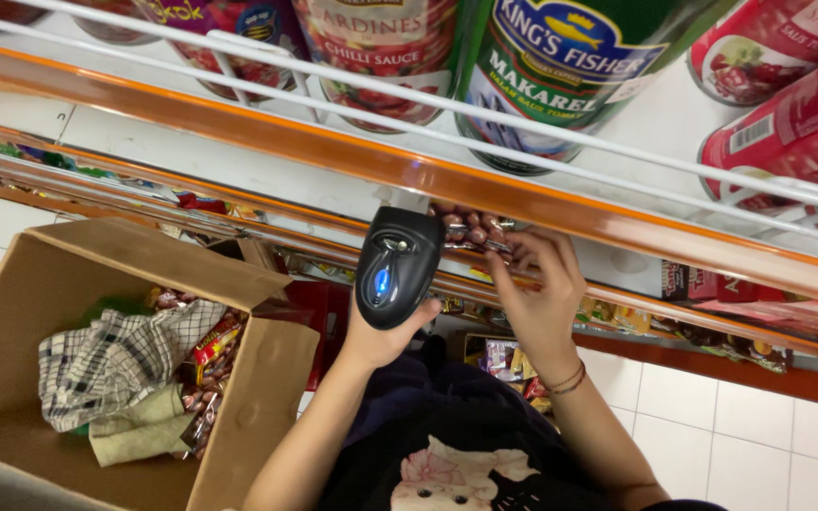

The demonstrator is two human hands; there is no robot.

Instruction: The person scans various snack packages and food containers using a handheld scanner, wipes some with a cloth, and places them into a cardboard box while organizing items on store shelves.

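Gripping a black handheld scanner (397,267) from below, the left hand (381,336) has its fingers wrapped shut around the handle, and the blue-lit face of the scanner points up toward the shelf. Just beside it, the right hand (537,289) reaches under the orange shelf edge (352,156), fingers curled and pinching at a cluster of small dark-red wrapped packets (471,227) hanging there.

To do this well, I judge the right hand should turn one packet flat and hold it still, while the scanner's window is squared to the packet's printed side and kept near, not touching.

Lower left, an open cardboard box (59,274) stands on the white tiled floor (769,416), holding a checked cloth (111,360), a pale green cloth (139,431) and some red and yellow wrapped sweets (212,343). Behind the arms, lower shelves carry small colourful packets (508,360).

Farthest up, behind white wire rails (428,99), stand round tins: a tall green one with a blue and yellow label (560,66), red-labelled ones to its left (381,57), and red cans lying on their sides at the right (788,132).
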